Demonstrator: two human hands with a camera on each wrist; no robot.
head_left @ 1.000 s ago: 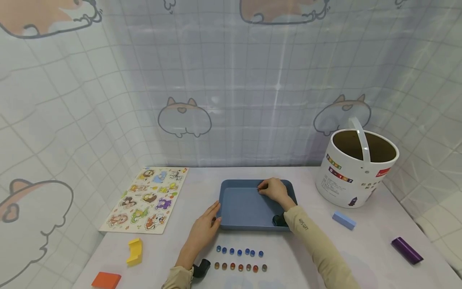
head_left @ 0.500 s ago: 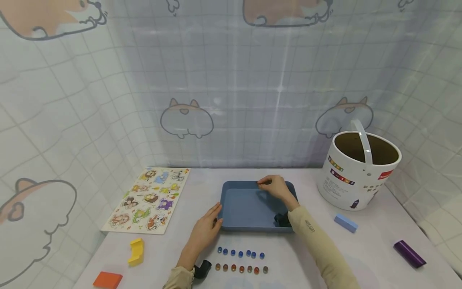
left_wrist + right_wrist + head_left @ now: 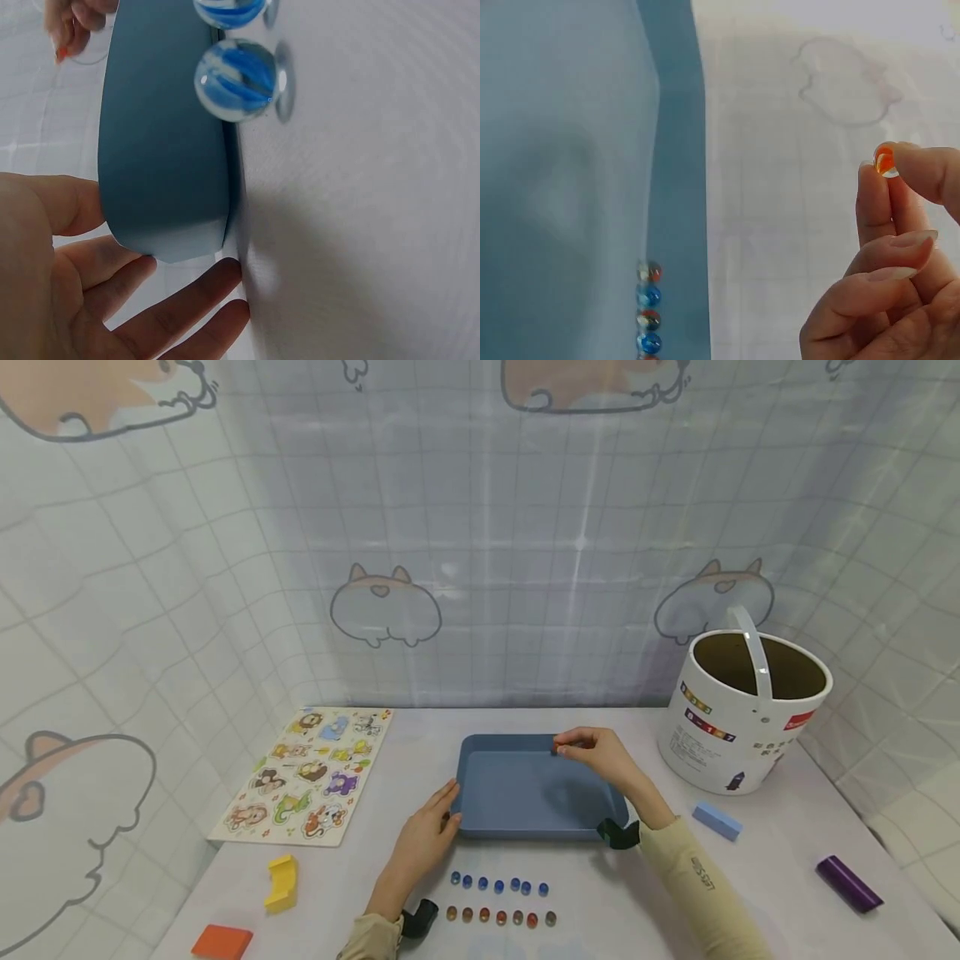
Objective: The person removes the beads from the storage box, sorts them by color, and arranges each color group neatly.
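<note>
Between its thumb and fingertips my right hand [image 3: 600,758] pinches an orange-swirled glass marble [image 3: 885,160], up near the far wall of the blue-grey tray [image 3: 517,797]. Several marbles [image 3: 649,295] line up along a tray wall in the right wrist view, orange and blue by turns. My left hand [image 3: 426,842] rests against the tray's near left corner, thumb on one side and loosely spread fingers on the other. On the table in front of the tray lie a row of blue marbles [image 3: 498,887] and a row of orange-brown ones [image 3: 501,919].
An animal puzzle board [image 3: 307,777] lies at the left, with a yellow block [image 3: 281,885] and an orange block [image 3: 222,942] nearer. At the right stand a white bucket [image 3: 720,727], a light blue block [image 3: 717,821] and a purple block [image 3: 849,883].
My right hand has shifted right along the tray's far wall, and the orange marble now shows at its fingertips. My left hand keeps its place at the tray.
</note>
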